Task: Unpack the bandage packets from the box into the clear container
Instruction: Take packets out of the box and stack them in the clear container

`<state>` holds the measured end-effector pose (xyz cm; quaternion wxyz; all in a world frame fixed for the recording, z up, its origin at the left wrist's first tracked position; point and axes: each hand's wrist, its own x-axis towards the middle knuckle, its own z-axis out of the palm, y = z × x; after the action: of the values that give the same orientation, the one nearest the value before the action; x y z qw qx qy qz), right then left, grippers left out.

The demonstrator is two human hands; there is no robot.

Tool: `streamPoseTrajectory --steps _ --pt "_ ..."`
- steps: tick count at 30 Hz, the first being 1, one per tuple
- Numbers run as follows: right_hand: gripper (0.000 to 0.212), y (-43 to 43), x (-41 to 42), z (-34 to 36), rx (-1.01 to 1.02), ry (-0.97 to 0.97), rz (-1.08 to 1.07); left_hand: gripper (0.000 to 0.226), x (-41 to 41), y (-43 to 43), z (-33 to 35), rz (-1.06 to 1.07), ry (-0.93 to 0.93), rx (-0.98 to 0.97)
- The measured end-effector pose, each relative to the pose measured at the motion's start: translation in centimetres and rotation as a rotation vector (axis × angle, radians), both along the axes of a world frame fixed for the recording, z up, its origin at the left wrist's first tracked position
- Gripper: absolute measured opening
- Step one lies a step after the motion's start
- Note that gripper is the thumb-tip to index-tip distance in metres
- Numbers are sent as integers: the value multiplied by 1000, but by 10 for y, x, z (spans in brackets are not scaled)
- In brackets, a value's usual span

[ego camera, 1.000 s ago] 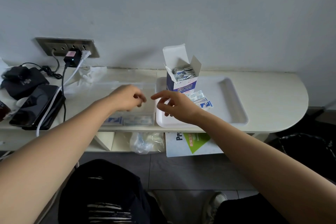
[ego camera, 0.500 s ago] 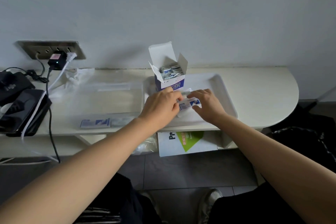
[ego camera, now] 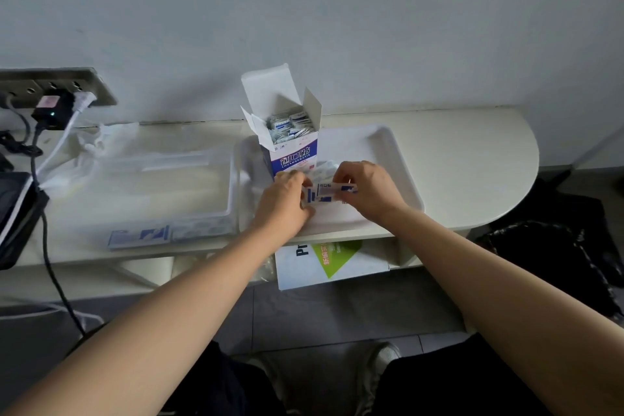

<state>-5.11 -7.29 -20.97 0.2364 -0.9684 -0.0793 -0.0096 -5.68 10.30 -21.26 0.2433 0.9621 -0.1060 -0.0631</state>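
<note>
White lettering on the blue band of the upright cardboard box [ego camera: 294, 159] reads "CHUANGKOUTIE" beneath larger characters. Its top flaps stand open and packets [ego camera: 290, 127] fill it to the mouth. Just in front of it, over the white tray [ego camera: 398, 159], the left hand [ego camera: 287, 203] and right hand [ego camera: 366, 187] each pinch an end of one blue-and-white bandage packet [ego camera: 326, 193], its small print too blurred to read. A second ago the left hand hovered over the clear container [ego camera: 232, 179]; half a second ago both hands were closing on the packet on the tray. Two flat packets [ego camera: 169, 235] lie at the container's near wall. Tray and container sit side by side on a cream shelf [ego camera: 472, 162] against a pale grey wall, a socket strip [ego camera: 67, 84] at left. Below, a sheet [ego camera: 331, 260] shows "Pr" and a green triangle.
</note>
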Motion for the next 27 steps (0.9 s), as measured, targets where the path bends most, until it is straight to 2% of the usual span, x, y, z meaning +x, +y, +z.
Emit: streamPoseTrajectory --steps 8,12,15,18,20,23,27 --pt "16 -9 2 -2 96 65 -1 34 -2 0 -2 10 -129 -80" --pt "15 -12 1 5 217 77 29 32 -3 3 1 19 -170 -141" --pt "15 -10 -2 7 220 100 91 29 -4 1 6 -29 -165 -205" --pt "11 -8 -4 10 279 117 62 27 -3 0 7 -48 -144 -213" --pt "17 -8 -4 12 304 86 38 27 -2 0 9 -57 -129 -240" --pt "26 -12 -4 16 310 73 12 23 -1 -1 13 -85 -121 -236" --pt "13 -19 -3 19 248 31 -55 24 0 -1 8 -45 -122 -151"
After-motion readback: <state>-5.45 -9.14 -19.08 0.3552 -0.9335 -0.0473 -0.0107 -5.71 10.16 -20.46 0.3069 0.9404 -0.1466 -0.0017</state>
